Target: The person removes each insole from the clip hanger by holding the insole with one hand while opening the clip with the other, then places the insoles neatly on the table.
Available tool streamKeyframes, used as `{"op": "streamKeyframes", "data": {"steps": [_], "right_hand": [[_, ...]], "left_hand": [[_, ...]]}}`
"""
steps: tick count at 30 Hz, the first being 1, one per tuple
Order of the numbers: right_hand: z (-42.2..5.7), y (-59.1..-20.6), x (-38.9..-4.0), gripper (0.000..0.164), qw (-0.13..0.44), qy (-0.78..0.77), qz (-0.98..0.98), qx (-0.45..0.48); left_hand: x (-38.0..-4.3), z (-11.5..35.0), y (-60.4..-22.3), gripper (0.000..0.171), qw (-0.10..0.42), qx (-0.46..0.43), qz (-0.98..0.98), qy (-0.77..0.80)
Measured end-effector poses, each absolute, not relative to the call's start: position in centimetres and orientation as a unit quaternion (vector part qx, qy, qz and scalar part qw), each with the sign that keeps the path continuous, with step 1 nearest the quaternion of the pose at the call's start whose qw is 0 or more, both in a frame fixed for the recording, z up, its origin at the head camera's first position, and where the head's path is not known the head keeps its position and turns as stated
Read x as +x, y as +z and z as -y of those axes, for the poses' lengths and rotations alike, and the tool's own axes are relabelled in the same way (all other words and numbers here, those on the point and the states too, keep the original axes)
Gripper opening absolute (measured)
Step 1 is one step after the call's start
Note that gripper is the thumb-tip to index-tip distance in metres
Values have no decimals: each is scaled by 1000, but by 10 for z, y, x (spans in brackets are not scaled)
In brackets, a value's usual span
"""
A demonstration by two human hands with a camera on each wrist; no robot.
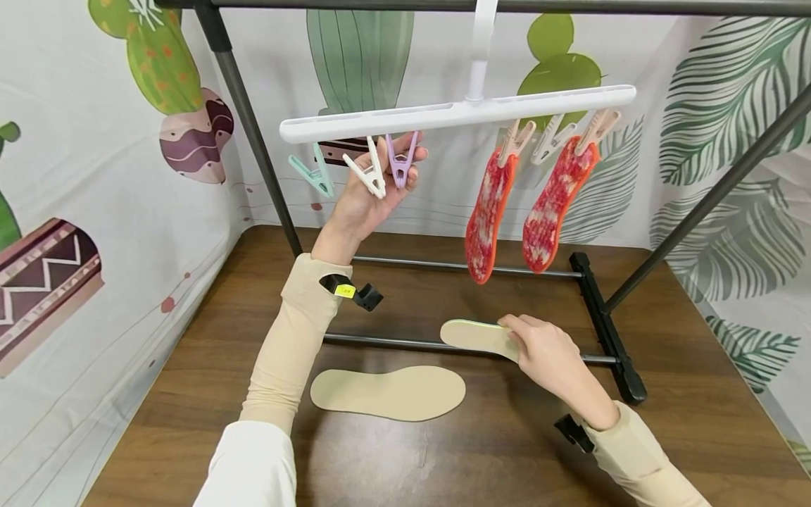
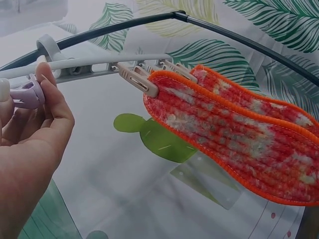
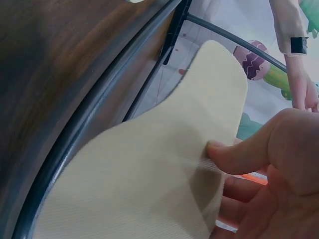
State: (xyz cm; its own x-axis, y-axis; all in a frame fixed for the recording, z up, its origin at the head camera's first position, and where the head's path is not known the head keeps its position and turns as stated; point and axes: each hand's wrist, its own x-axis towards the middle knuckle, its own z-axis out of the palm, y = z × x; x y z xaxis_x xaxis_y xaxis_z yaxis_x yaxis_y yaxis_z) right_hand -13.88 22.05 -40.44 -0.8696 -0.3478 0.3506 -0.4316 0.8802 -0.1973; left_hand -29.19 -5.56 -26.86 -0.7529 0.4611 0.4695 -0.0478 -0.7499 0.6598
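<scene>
1. Holding on by one edge, the right hand (image 1: pixel 550 353) has its thumb on the front of a cream insole (image 1: pixel 474 336) and its fingers behind. That insole is low down, near the rack's low bar (image 1: pixel 393 342) and well below the white hanger (image 1: pixel 437 114). If the pinch gets loose, it could drop on the brown table (image 1: pixel 481 458).
2. Up at the hanger, the left hand (image 1: pixel 356 210) has its thumb and fingers pinched on the purple clip (image 1: pixel 400 169). I can't tell how wide the clip's mouth is. A weak squeeze could let it snap closed.
3. A white clip (image 1: pixel 369 172) is just beside the purple one. It could get in the way and bump the fingers.
4. The hanger tips, with its right end higher. A hard pull on a clip could make it swing, and the two red insoles (image 1: pixel 489 220) might shake loose from their beige clips (image 1: pixel 516 143).
5. Another cream insole lies flat on the table (image 1: pixel 389 393). The left sleeve (image 1: pixel 279 359) is close by, so it could brush it and push it away.
</scene>
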Motion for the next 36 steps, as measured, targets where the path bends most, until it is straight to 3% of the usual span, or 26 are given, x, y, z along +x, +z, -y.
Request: {"op": "streamKeyframes", "data": {"steps": [3, 8, 14, 17, 29, 36], "right_hand": [[-222, -403, -138, 17, 129, 130, 963, 196], [-224, -403, -136, 19, 86, 123, 970, 190], [-227, -403, -135, 20, 63, 114, 973, 192], [-230, -401, -135, 21, 52, 113, 974, 190], [-238, -397, -134, 21, -35, 103, 977, 183], [-241, -392, -133, 21, -45, 91, 979, 175]], "left_hand": [[-292, 56, -269, 73, 144, 318, -322, 880], [-293, 55, -270, 79, 145, 313, -322, 881], [-293, 56, -271, 55, 146, 314, -317, 883], [-294, 56, -271, 50, 145, 319, -315, 882], [-294, 56, -271, 49, 146, 316, -310, 885], [-294, 56, -270, 50, 145, 316, -308, 886]]}}
